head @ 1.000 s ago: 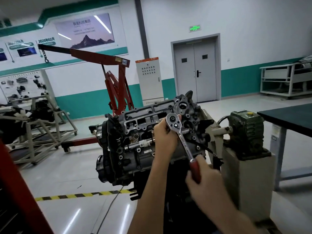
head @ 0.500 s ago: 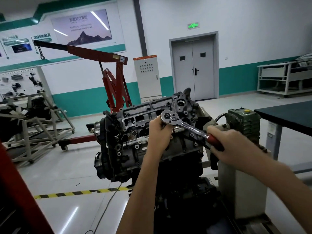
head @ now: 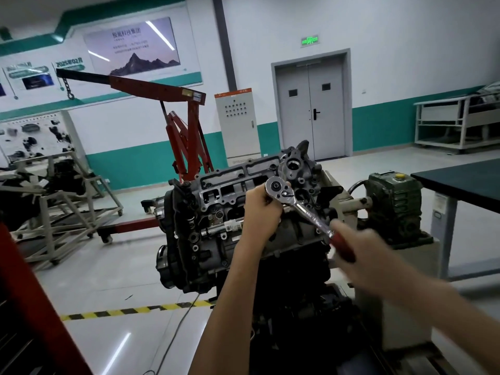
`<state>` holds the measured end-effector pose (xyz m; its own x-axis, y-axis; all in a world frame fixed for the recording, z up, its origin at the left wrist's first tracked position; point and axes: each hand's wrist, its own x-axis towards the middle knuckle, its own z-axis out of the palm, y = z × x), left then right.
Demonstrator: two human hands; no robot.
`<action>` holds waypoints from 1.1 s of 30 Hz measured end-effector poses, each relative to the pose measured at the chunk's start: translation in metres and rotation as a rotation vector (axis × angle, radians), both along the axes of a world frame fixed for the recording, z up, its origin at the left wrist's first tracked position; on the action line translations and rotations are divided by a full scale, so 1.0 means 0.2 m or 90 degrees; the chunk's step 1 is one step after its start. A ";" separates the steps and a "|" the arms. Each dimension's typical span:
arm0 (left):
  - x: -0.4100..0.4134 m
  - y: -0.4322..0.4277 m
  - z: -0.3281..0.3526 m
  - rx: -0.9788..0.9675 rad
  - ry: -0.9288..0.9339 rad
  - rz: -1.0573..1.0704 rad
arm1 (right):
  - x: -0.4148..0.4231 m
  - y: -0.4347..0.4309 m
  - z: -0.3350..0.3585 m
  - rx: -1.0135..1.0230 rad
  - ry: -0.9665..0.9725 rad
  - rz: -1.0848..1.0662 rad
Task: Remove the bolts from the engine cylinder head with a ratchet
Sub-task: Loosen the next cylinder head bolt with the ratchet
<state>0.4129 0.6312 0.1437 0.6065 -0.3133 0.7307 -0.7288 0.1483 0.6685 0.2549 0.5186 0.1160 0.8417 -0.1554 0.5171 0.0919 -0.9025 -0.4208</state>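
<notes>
Both hands on the ratchet (head: 307,213) at the engine cylinder head (head: 232,182)

The ratchet is chrome, with a round head carrying a small lever, a polished shaft and a dark red grip. It slants from the upper right of the cylinder head down to the right. The left hand (head: 261,215) is curled tight just under the round head; what its fingers cover is hidden. The right hand (head: 370,255), motion-blurred, is wrapped round the red grip. The cylinder head — bare grey casting with rectangular openings — tops a dark engine (head: 194,253) in mid-frame, with a red shop crane (head: 151,85) behind it.
</notes>
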 end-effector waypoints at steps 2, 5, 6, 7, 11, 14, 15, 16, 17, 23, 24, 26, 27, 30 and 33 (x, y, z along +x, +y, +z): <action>0.02 0.00 0.00 0.025 0.002 0.000 | 0.00 -0.16 0.13 -0.140 0.027 -0.030; -0.01 -0.02 -0.03 -0.012 0.019 0.017 | 0.02 -0.16 0.08 -0.127 -0.001 -0.053; -0.02 -0.02 -0.03 -0.031 0.024 0.019 | 0.01 -0.08 0.01 -0.050 -0.026 -0.050; -0.03 -0.03 -0.04 -0.048 0.024 0.021 | 0.01 0.03 -0.07 0.036 -0.064 -0.048; -0.05 -0.06 -0.03 -0.069 0.011 0.029 | 0.12 0.48 -0.27 0.320 -0.172 -0.034; -0.03 -0.04 -0.03 -0.054 0.006 0.020 | 0.16 0.55 -0.27 0.368 -0.130 -0.003; -0.02 -0.04 -0.03 -0.044 0.008 0.019 | 0.14 0.50 -0.25 0.341 -0.112 -0.003; -0.01 -0.04 -0.03 -0.033 0.007 0.018 | 0.10 0.42 -0.23 0.297 -0.093 -0.005; 0.00 -0.03 -0.03 -0.024 0.003 0.017 | 0.07 0.31 -0.20 0.238 -0.069 -0.008; 0.02 -0.01 -0.03 -0.015 0.011 0.010 | 0.01 -0.19 0.11 -0.157 0.008 -0.044; 0.02 -0.01 -0.04 -0.026 0.024 0.018 | 0.01 -0.17 0.09 -0.138 -0.002 -0.042; 0.02 -0.02 -0.06 -0.041 0.030 0.033 | 0.00 -0.01 -0.04 -0.020 -0.059 -0.022; 0.02 -0.02 -0.05 -0.044 0.025 0.035 | 0.01 0.11 -0.11 0.054 -0.109 -0.017; 0.00 -0.04 -0.05 -0.047 0.007 0.036 | 0.09 0.45 -0.27 0.260 -0.216 -0.034; -0.01 -0.03 -0.05 -0.052 0.011 0.013 | 0.16 0.60 -0.28 0.373 -0.171 -0.009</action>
<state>0.4115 0.6250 0.1344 0.6248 -0.2404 0.7428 -0.7206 0.1888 0.6672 0.2863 0.6384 0.0601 0.6908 -0.4855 0.5358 0.2526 -0.5323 -0.8080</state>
